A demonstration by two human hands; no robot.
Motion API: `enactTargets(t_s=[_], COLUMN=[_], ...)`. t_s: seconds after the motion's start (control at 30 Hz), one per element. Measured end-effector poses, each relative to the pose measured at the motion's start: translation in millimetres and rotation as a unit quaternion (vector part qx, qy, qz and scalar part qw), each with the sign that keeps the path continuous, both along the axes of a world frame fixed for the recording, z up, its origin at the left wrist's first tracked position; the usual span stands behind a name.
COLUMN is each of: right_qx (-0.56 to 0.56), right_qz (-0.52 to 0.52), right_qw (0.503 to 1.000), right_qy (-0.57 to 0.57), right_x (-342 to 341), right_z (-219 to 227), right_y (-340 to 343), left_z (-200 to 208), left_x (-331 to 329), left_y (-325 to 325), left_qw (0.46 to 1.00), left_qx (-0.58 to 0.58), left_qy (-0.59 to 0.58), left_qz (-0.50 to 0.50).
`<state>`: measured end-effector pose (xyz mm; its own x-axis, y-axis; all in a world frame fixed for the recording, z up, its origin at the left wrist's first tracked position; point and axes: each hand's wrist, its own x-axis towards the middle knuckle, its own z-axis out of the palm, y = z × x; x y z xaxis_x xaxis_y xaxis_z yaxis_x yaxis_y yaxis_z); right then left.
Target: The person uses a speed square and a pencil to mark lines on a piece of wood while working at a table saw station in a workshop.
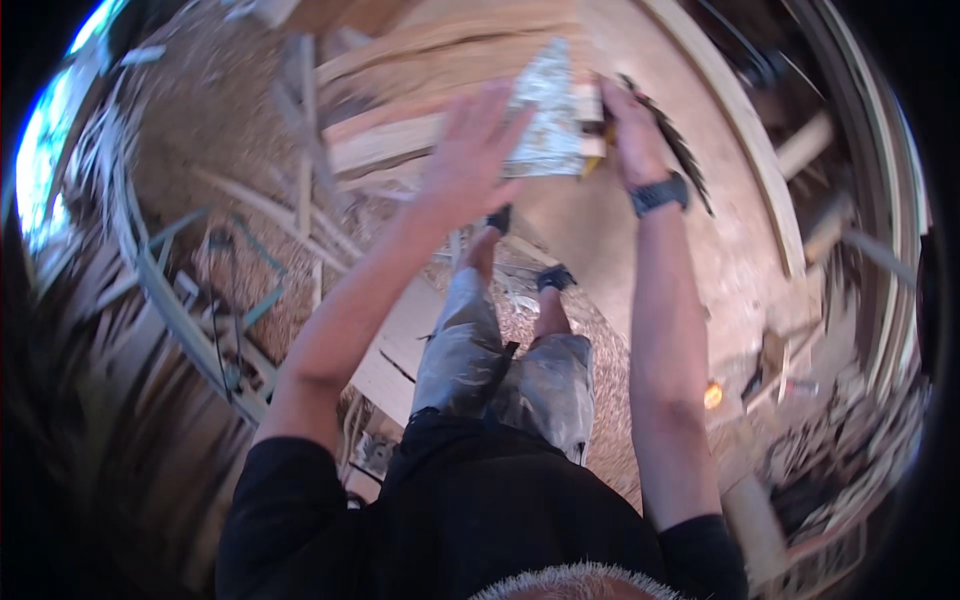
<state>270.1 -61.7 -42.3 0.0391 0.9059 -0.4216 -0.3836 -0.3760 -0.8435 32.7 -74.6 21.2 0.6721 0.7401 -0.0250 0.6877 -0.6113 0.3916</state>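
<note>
My left hand (478, 150) lies with its fingers stretched out at the edge of a stack of light wooden planks (390, 140). Its fingertips reach a pale, speckled, pointed sheet (548, 115) that looks metallic. On the right, my right hand (636, 140), with a dark watch (660, 194) on the wrist, has its fingers extended beside the sheet's right edge. A small yellow piece (594, 160) shows between that hand and the sheet. Just right of the right hand stands a dark toothed saw blade (675, 145), very close to it. Motion blurs the hands slightly.
A pale wooden work surface (745, 210) spreads to the right, bordered by a long wooden rail (735, 110). Sawdust and loose wood strips (305, 230) cover the floor at left. Wood offcuts (840, 460) pile up at lower right. An orange light spot (713, 396) glows near my right forearm.
</note>
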Motion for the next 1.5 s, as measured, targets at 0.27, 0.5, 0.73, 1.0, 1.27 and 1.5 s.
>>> enactTargets(t_s=[0.27, 0.5, 0.73, 1.0, 1.27, 1.5], right_qx=[-0.013, -0.023, -0.024, -0.059, -0.047, -0.061], right_qz=[0.076, 0.1, 0.058, 0.045, 0.032, 0.036], right_qw=[0.98, 0.973, 0.981, 0.983, 0.981, 0.977], right_qy=[-0.185, -0.205, -0.185, -0.166, -0.184, -0.203], right_x=[-15.2, -15.0, -10.8, -15.9, -16.2, -13.3], right_z=[32.8, 17.0, 16.6, 20.2, 23.7, 2.3], right_y=[-0.7, 1.0, -2.2, -1.7, -2.4, -4.5], left_z=[6.6, -27.8, -54.7, -49.3, -69.9, -79.2], left_x=[-6.1, -123.3, -195.5, -181.6, -165.0, -175.2], left_y=[-33.8, -70.3, -23.7, -13.6, -15.9, -16.5], left_qw=[0.986, 0.899, 0.616, 0.416, 0.381, 0.379], left_qx=[0.051, 0.011, -0.057, -0.232, -0.151, -0.138], left_qy=[-0.111, -0.241, -0.564, -0.722, -0.739, -0.731], left_qz=[0.115, 0.365, 0.547, 0.501, 0.534, 0.551])
